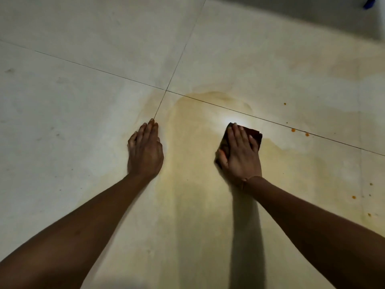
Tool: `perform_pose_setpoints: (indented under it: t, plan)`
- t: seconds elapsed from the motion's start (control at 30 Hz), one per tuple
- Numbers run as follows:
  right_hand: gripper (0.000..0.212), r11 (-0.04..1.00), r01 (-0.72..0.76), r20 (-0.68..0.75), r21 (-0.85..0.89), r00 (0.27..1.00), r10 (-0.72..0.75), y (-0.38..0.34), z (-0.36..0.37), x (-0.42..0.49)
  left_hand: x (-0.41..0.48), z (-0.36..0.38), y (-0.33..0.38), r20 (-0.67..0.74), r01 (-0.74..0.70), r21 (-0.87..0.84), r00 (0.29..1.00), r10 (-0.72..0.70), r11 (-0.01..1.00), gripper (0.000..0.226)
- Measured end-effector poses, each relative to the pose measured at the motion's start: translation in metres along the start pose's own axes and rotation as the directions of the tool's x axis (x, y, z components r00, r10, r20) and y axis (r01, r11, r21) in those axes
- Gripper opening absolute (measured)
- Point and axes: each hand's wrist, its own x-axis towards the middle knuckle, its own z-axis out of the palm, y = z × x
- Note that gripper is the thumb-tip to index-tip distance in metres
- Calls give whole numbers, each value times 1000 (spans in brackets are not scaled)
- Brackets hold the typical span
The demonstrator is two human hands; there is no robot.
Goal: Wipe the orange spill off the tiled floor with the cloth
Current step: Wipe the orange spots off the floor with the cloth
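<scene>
A thin orange-yellow smear (195,147) spreads over the pale floor tiles between my two hands and off to the right. My right hand (239,155) lies flat on a dark folded cloth (255,135), pressing it onto the smear; only the cloth's far and left edges show past my fingers. My left hand (144,151) rests palm down on the tile at the smear's left edge, fingers together, holding nothing. Small orange drops (293,130) dot the floor to the right, near a grout line.
Grout lines cross just beyond my left fingertips at a tile joint (166,90). More orange specks (353,197) lie at the far right. A blue object (369,2) pokes in at the top right corner. A bright light spot (231,118) glares beyond the cloth.
</scene>
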Motion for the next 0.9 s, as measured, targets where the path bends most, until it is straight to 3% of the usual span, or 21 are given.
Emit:
perform_pose_setpoints:
  t: [0.03, 0.17, 0.2, 0.27, 0.33, 0.4, 0.5, 0.63, 0.67, 0.8, 0.9]
  plan:
    - [76, 1000, 2, 3, -5, 1000, -2, 3, 1, -15, 1, 0, 0, -4, 1, -3, 1000, -1, 1000, 53]
    - [77, 964, 265, 86, 17, 960, -266, 44, -1, -91, -1, -2, 5, 0, 15, -1, 1000, -15, 1000, 58]
    - [77, 973, 231, 72, 10, 970, -231, 56, -4, -77, 0, -3, 9, 3, 37, -6, 999, -37, 999, 59]
    - [77, 1000, -20, -8, -8, 1000, 20, 68, -9, -28, 1, -2, 24, 21, 62, -21, 998, -62, 998, 62]
    - [77, 983, -186, -19, 2, 982, 186, 69, -11, -12, 3, 1, 49, 47, -59, 0, 997, 59, 998, 62]
    - [75, 993, -119, -4, 17, 993, 119, 68, -9, -48, 7, 5, 78, 95, -219, 4, 972, 217, 976, 62]
    - [76, 1000, -23, 50, 17, 999, 23, 105, -13, -106, 20, 13, 130, 162, -307, -28, 938, 308, 951, 63]
    - [78, 946, -324, -36, 3, 946, 324, 131, -22, -32, 46, 32, 178, 213, -371, -35, 904, 370, 928, 65]
    - [78, 937, -347, -30, 21, 937, 348, 130, -23, -26, 55, 37, 184, 209, -372, -36, 905, 371, 928, 65]
    - [76, 979, -202, 1, -23, 979, 202, 160, -23, -98, 67, 48, 187, 146, -376, -12, 916, 373, 927, 68]
    - [78, 917, -400, -15, 13, 916, 400, 203, -35, -56, 67, 47, 190, 147, -367, -30, 918, 368, 930, 69]
